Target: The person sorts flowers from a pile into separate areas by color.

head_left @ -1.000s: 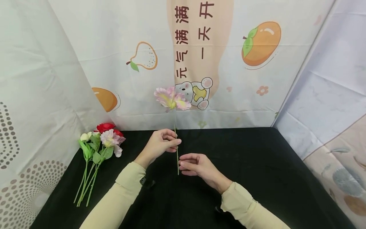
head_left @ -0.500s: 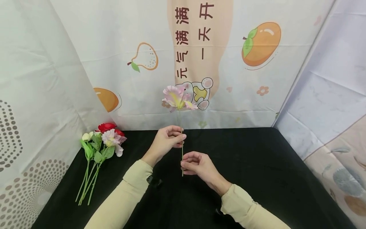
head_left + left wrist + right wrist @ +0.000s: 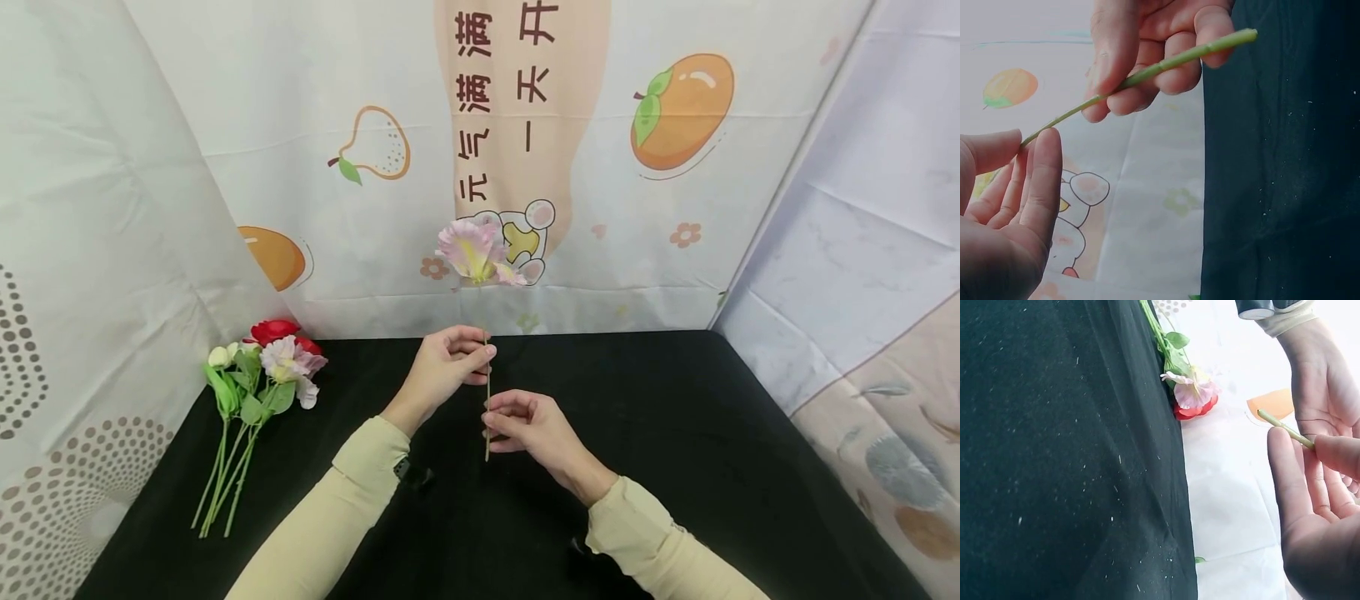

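A pink artificial flower (image 3: pixel 474 252) with a yellow centre stands upright in front of the back curtain. My left hand (image 3: pixel 450 367) pinches its thin green stem (image 3: pixel 1166 64) between thumb and fingers at mid-height. Lower down, my right hand (image 3: pixel 536 429) pinches the same stem near its cut end, which sticks out past the fingers in the right wrist view. The blossom is mostly out of sight in both wrist views. At the far left of the table lies a bunch of flowers (image 3: pixel 253 379), with red, white and pale pink heads and bare green stems.
Black cloth (image 3: pixel 675 450) covers the table. A printed white curtain (image 3: pixel 360 233) hangs along its back edge, and more curtains rise at the left (image 3: pixel 90 250) and right (image 3: pixel 870 250). Something small and dark (image 3: pixel 402 468) is worn at the left wrist.
Both hands have shifted slightly to the right with the flower, the left one further, and its blossom has moved right. The bunch at the left has stayed in place.
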The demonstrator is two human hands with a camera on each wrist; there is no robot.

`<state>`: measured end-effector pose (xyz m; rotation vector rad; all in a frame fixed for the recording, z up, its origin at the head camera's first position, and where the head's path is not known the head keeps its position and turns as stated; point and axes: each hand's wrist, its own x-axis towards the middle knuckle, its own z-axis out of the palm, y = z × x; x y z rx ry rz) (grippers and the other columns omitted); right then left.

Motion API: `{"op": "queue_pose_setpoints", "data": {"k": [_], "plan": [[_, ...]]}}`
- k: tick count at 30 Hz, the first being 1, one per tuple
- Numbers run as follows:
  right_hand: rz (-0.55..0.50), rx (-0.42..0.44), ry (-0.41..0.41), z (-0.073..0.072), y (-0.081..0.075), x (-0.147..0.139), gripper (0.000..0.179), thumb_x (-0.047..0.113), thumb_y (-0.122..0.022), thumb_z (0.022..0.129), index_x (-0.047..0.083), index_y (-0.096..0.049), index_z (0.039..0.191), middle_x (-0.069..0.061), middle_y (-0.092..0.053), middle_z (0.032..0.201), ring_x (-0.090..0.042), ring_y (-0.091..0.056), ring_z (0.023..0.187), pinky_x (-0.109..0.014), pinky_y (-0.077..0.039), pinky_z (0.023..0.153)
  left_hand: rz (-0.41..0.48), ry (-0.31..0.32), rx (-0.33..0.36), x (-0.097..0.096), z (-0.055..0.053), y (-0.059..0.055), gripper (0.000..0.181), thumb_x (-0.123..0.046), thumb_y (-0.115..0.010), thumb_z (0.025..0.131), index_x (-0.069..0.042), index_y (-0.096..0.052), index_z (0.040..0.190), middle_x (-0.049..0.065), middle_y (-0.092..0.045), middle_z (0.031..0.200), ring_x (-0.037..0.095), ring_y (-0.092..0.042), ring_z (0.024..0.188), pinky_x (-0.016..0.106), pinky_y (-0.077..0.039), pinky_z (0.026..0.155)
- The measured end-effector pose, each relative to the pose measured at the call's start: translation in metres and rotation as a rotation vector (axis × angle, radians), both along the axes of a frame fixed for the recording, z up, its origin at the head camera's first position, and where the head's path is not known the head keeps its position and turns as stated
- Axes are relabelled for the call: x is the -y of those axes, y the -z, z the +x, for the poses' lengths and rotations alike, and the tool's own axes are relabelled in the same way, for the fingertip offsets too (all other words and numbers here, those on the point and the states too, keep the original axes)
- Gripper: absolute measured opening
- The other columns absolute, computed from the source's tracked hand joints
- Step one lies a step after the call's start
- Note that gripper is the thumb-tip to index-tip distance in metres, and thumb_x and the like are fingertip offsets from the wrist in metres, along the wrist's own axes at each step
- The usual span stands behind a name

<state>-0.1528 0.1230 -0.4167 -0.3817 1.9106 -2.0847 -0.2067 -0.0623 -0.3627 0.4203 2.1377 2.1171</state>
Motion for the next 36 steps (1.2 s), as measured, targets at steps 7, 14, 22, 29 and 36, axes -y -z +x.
{"op": "queue_pose_setpoints", "data": {"k": [7,14,22,29,36], "plan": [[0.006,-0.019,0.007,0.0,0.001,-0.003,0.03,0.012,-0.072,0.096,-0.004,-0.063,0.119,-0.016,-0.07,0.103,-0.023,-0.071,0.089,-0.045,-0.061,0.078,0.007,0.0,-0.023,-0.004,0.0,0.002,0.025,-0.013,-0.073,0.095,-0.003,-0.067,0.117,0.017,-0.07,0.1,0.043,-0.068,0.093,0.038,-0.062,0.075],[0.016,-0.027,0.011,0.001,0.001,-0.006,0.033,0.014,-0.073,0.096,-0.006,-0.062,0.12,-0.028,-0.066,0.108,-0.024,-0.072,0.089,-0.047,-0.061,0.077,-0.038,0.009,-0.063,-0.003,0.003,0.006,0.028,-0.018,-0.069,0.099,-0.002,-0.067,0.122,0.016,-0.07,0.103,0.028,-0.071,0.09,0.035,-0.061,0.08],[0.007,-0.045,0.046,0.0,-0.002,-0.025,0.029,0.012,-0.074,0.095,-0.002,-0.063,0.118,-0.014,-0.07,0.102,-0.025,-0.072,0.089,-0.048,-0.061,0.078,-0.198,-0.014,-0.145,0.012,0.008,0.015,0.027,-0.023,-0.065,0.102,-0.007,-0.067,0.123,0.009,-0.069,0.104,0.02,-0.069,0.089,0.034,-0.059,0.083],[0.044,-0.05,0.069,-0.003,0.002,-0.047,0.029,0.013,-0.074,0.095,-0.002,-0.063,0.118,-0.012,-0.071,0.101,-0.03,-0.072,0.092,-0.047,-0.061,0.078,-0.232,-0.018,-0.115,0.028,0.013,0.024,0.024,-0.023,-0.064,0.102,-0.009,-0.067,0.122,0.006,-0.068,0.105,0.024,-0.068,0.094,0.033,-0.059,0.084],[0.09,-0.047,0.073,-0.003,0.004,-0.078,0.029,0.013,-0.072,0.096,-0.002,-0.063,0.12,-0.011,-0.071,0.104,-0.033,-0.072,0.094,-0.047,-0.06,0.079,-0.28,-0.033,-0.104,0.047,0.02,0.028,0.024,-0.024,-0.065,0.102,-0.009,-0.066,0.12,0.008,-0.067,0.108,0.028,-0.067,0.097,0.035,-0.059,0.085]]}}
